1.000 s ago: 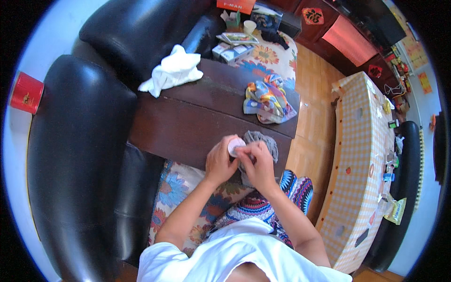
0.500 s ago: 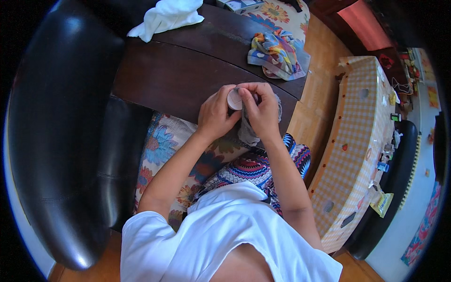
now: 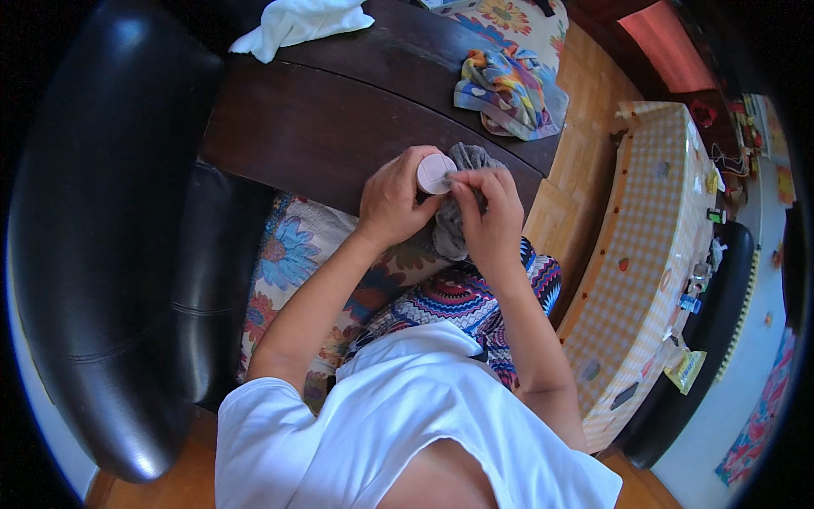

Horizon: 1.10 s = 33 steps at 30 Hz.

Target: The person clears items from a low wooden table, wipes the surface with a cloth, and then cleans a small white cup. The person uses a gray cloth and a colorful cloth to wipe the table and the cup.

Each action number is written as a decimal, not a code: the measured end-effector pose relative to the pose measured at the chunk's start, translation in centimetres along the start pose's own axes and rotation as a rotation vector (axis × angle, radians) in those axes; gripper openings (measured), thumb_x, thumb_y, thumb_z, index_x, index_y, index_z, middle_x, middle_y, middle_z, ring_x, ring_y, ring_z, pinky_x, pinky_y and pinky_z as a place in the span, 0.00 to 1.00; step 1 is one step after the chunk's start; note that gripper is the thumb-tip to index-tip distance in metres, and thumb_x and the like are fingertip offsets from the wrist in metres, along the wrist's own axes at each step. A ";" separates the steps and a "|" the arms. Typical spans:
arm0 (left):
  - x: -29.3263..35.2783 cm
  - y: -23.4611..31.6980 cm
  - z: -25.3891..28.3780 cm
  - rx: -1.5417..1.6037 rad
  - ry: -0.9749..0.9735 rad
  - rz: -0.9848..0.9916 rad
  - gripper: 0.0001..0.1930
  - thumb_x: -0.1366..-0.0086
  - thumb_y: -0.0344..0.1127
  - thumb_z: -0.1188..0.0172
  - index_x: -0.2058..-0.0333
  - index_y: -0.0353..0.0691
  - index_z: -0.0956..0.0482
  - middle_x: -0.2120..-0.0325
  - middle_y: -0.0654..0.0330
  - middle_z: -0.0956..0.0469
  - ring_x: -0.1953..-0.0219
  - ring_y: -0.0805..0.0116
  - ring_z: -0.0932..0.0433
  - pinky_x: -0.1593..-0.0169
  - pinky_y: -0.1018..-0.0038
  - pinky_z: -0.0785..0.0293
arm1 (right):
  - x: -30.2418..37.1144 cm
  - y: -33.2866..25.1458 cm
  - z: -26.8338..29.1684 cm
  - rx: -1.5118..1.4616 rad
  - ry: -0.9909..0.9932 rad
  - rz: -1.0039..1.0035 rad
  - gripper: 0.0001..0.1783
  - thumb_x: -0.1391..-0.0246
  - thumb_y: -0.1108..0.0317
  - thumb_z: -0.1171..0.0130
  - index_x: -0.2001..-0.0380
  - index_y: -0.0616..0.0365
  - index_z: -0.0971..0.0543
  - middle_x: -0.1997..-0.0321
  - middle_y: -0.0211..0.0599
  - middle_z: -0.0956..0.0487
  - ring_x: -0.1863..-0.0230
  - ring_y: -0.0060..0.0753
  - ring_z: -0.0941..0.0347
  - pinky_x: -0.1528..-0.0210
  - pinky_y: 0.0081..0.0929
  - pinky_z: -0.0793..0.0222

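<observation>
My left hand (image 3: 393,200) is wrapped round a small round container with a pale pink lid (image 3: 433,172), its lid facing up. Thumb and forefinger of my right hand (image 3: 492,202) are pinched together at the lid's right edge. A small greyish blur shows at those fingertips; what it is I cannot make out. Under and behind my right hand lies a crumpled grey cloth (image 3: 450,227) at the near edge of the dark wooden table (image 3: 292,127).
A multicoloured cloth (image 3: 509,89) and a white towel (image 3: 298,25) lie further back on the table. A black leather sofa (image 3: 93,254) stands at the left. To the right is a long surface with a yellow checked tablecloth (image 3: 632,237), bearing several small items.
The container has tilted so more of its lid faces up. My right hand has shifted slightly right, off the container's side, its fingers now at the lid's edge.
</observation>
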<state>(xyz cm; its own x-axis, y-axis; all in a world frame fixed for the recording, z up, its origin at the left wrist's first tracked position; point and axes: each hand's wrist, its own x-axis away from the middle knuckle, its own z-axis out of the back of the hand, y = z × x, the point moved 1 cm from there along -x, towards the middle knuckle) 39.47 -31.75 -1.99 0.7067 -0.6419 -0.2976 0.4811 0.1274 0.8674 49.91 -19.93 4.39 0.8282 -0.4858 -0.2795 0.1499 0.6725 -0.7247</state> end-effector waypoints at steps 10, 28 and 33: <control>0.3 0.2 0.0 -0.008 -0.018 0.018 0.26 0.43 0.32 0.29 0.48 0.45 0.30 0.56 0.53 0.19 0.53 0.45 0.19 0.55 0.54 0.23 | -0.5 -0.1 0.3 0.129 -0.019 0.078 0.05 0.42 0.70 0.34 0.62 0.55 0.18 0.62 0.41 0.22 0.62 0.50 0.20 0.62 0.38 0.24; 0.3 -0.2 0.1 -0.025 -0.030 -0.008 0.26 0.44 0.32 0.32 0.47 0.43 0.30 0.54 0.51 0.20 0.52 0.44 0.20 0.52 0.54 0.23 | -3.1 -0.5 -1.7 0.194 -0.018 0.207 0.07 0.50 0.67 0.29 0.67 0.52 0.16 0.65 0.36 0.23 0.60 0.46 0.24 0.60 0.40 0.28; 0.2 0.1 -0.1 -0.005 -0.028 -0.056 0.26 0.45 0.31 0.32 0.47 0.42 0.29 0.55 0.51 0.20 0.52 0.43 0.20 0.53 0.54 0.23 | -1.2 -0.9 -0.1 0.195 -0.062 0.154 0.06 0.50 0.66 0.30 0.68 0.51 0.16 0.66 0.35 0.23 0.60 0.46 0.23 0.59 0.40 0.28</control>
<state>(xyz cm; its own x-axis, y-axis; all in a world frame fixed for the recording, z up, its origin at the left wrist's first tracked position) 39.69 -31.74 -2.04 0.6636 -0.6692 -0.3343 0.5223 0.0945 0.8475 48.71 -19.98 5.28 0.8797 -0.3387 -0.3337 0.1160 0.8335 -0.5401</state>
